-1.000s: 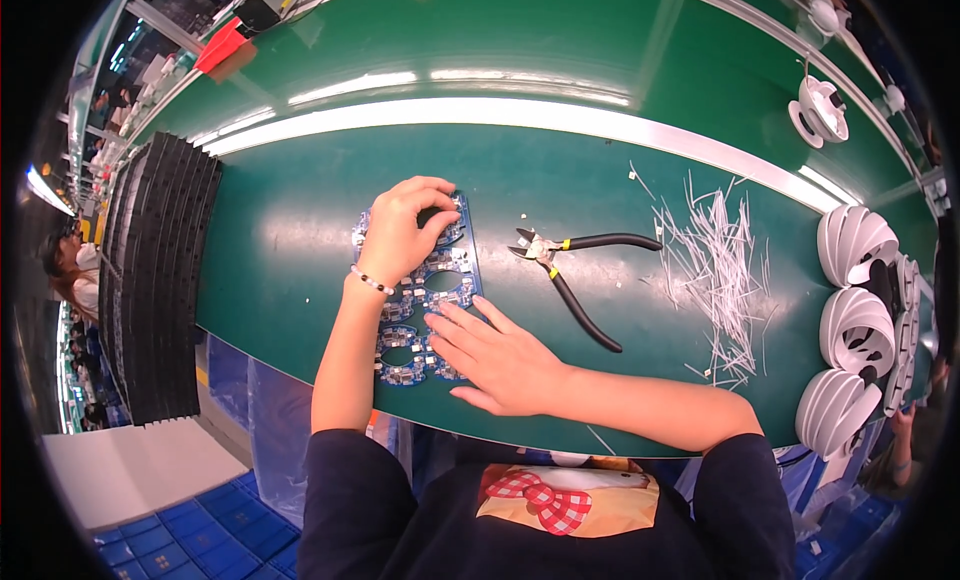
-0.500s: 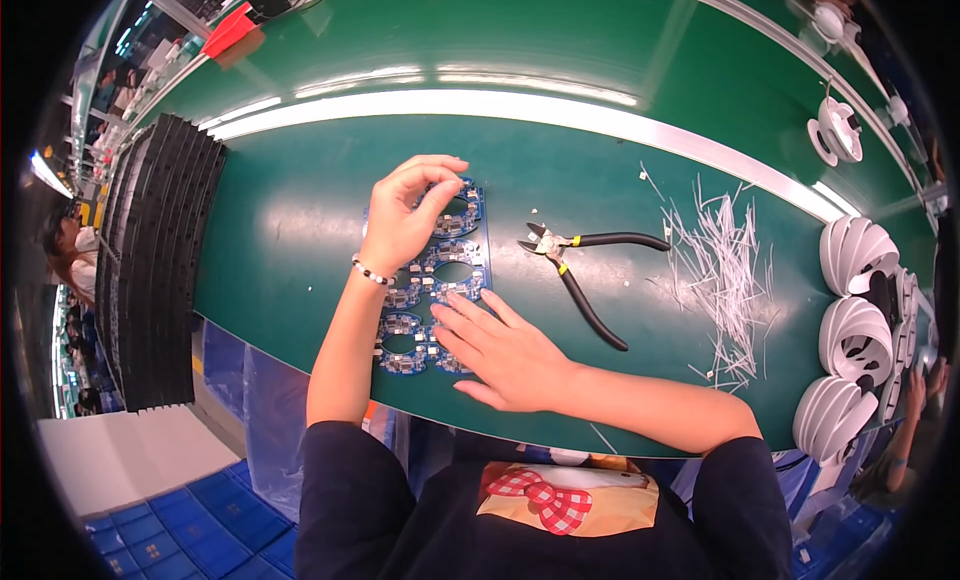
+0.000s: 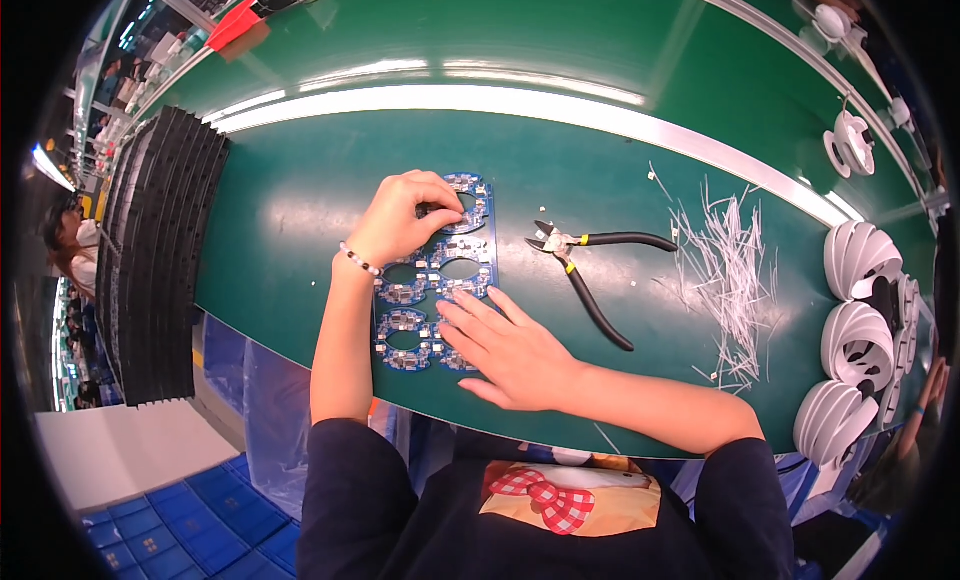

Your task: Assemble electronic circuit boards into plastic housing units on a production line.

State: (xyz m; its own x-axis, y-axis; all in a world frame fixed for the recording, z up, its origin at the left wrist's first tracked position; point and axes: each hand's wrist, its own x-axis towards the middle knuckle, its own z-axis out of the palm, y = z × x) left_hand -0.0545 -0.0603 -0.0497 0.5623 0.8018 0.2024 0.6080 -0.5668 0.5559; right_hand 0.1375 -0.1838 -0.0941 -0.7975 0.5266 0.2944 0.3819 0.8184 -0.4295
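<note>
A blue circuit-board panel [image 3: 462, 267] with several ring-shaped boards lies on the green table, its surface dotted with small white and dark components. My left hand [image 3: 408, 220] is over the panel's far part, fingers curled and thumb and fingertips pinched at the upper ring; whatever is between them is hidden. Flat on the near right part of the panel rests my right hand [image 3: 520, 358], fingers stretched out, covering some of the lower rings. Right of the panel lies a pair of diagonal cutters [image 3: 608, 240] with black handles and yellow bands, jaws apart, white bits around its joint.
A loose pile of thin white strips [image 3: 735, 290] lies right of the cutters. White curved shells [image 3: 858, 345] line the table's right end. Tall black stacked trays [image 3: 160, 260] stand at the left. A red bin [image 3: 233, 23] sits far left; blue crates [image 3: 190, 520] are below.
My left hand has come down toward the panel, its pinched fingertips now at the upper ring. The right hand stays in place on the board. The view has shifted slightly.
</note>
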